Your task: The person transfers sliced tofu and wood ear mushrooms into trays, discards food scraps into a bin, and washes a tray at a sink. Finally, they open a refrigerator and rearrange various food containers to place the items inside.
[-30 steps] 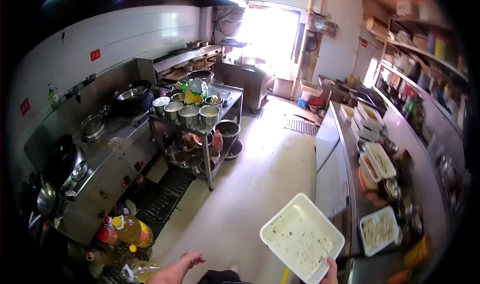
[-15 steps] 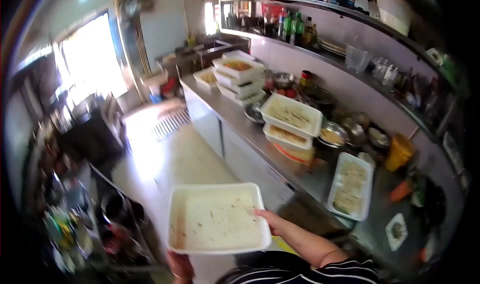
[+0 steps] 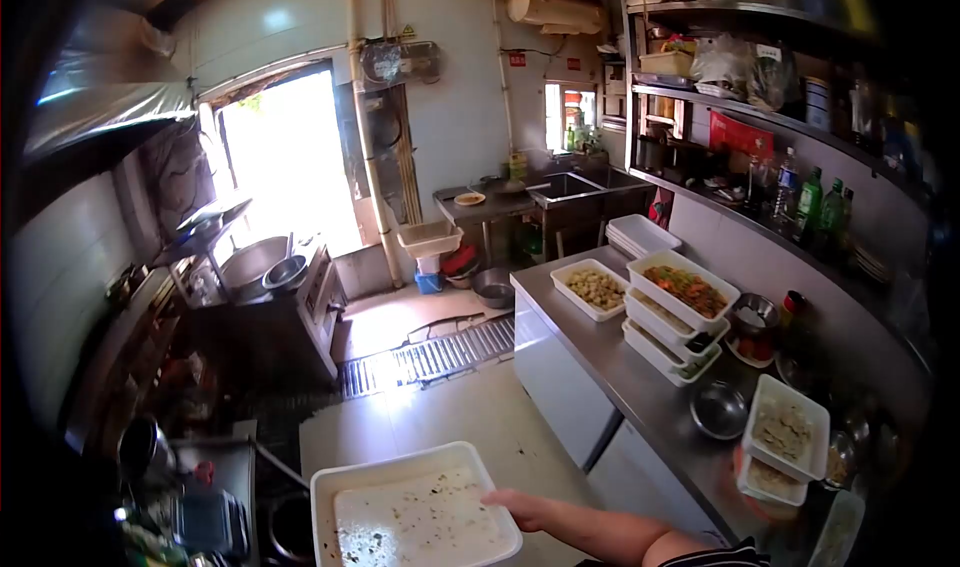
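A white rectangular plastic tray (image 3: 405,512) is held out low in front of me, with dark food bits and wet residue on its bottom. My right hand (image 3: 520,510) grips its right rim, thumb on the inner side and fingers under the edge. My left hand is out of sight below the picture. To the right, on the steel counter, a stack of white trays (image 3: 672,332) carries orange and green chopped food on top. Beside it lies a white tray of pale yellowish chunks (image 3: 592,289).
The steel counter (image 3: 600,357) runs along my right, with a metal bowl (image 3: 718,409) and trays of pale food (image 3: 787,427). Shelves of bottles (image 3: 808,199) hang above. A sink (image 3: 567,187) stands at the back. A floor drain grate (image 3: 430,355) crosses the floor; a stove with a wok (image 3: 255,267) is left.
My view has swung up and to the left, showing more of the back wall and sink. The tray sits lower in view, and my left hand has left the picture.
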The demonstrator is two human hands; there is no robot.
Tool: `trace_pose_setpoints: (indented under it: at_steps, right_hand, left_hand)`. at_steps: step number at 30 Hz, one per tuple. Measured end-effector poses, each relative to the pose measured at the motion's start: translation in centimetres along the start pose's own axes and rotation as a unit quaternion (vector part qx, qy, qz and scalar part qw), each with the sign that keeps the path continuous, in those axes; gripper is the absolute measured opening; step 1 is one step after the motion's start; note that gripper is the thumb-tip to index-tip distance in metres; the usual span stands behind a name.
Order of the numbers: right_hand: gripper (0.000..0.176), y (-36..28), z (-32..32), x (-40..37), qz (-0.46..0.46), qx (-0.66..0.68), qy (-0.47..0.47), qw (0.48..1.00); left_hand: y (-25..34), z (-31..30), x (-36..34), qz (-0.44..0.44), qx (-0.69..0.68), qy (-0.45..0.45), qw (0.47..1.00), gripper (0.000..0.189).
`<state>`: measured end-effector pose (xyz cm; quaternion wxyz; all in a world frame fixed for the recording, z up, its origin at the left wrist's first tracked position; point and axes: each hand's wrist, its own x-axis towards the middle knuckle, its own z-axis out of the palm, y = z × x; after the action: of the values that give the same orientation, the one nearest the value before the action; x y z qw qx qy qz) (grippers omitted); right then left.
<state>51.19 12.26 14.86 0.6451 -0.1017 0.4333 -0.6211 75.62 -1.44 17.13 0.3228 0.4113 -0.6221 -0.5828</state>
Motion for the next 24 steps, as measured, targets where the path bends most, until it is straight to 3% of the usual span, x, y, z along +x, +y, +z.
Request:
trace_pose_setpoints:
  at_steps: [6,10,11,13,14,15,17,20,22,24]
  right_hand:
    - [0.05,-8.7,-5.8,13.5,-0.047,0.05,0.079,0.994]
    - [0.046,-14.9,-9.0,17.4,-0.105,0.041,0.156,0.981]
    - [0.047,-16.6,-10.0,18.0,-0.116,0.092,0.186,0.971]
    - [0.049,-20.1,-12.2,19.6,-0.121,0.185,0.234,0.947]
    - [0.052,-22.4,-13.8,20.5,-0.136,0.18,0.247,0.942]
    - [0.055,-24.4,-15.3,21.6,-0.138,0.177,0.254,0.941]
    - [0.059,-27.8,-20.7,24.8,-0.136,0.193,0.183,0.954]
    - [0.059,-35.6,-25.1,30.3,-0.156,0.2,0.181,0.95]
    - [0.059,-41.6,-27.9,34.3,-0.169,0.207,0.161,0.95]
    - [0.059,-47.0,-30.5,38.4,-0.13,0.222,0.13,0.958]
  left_hand:
    - [2.9,3.1,21.3,0.025,0.021,-0.05,0.998,0.046]
    - [4.5,7.0,34.4,0.088,0.033,-0.112,0.989,0.043]
    - [4.2,8.5,37.6,0.114,0.025,-0.128,0.985,0.043]
    - [2.4,12.9,45.2,0.18,0.001,-0.152,0.972,0.029]
    - [2.2,15.9,48.3,0.161,-0.068,-0.101,0.979,0.012]
    - [3.6,18.6,50.4,0.165,-0.094,-0.11,0.976,0.012]
    - [5.3,22.8,55.1,0.174,-0.066,-0.106,0.977,0.012]
    - [9.4,29.2,61.2,0.232,-0.075,-0.096,0.965,0.012]
    - [11.2,33.0,65.8,0.221,-0.121,-0.084,0.964,0.012]
    - [12.9,35.8,69.9,0.242,-0.11,-0.063,0.962,0.014]
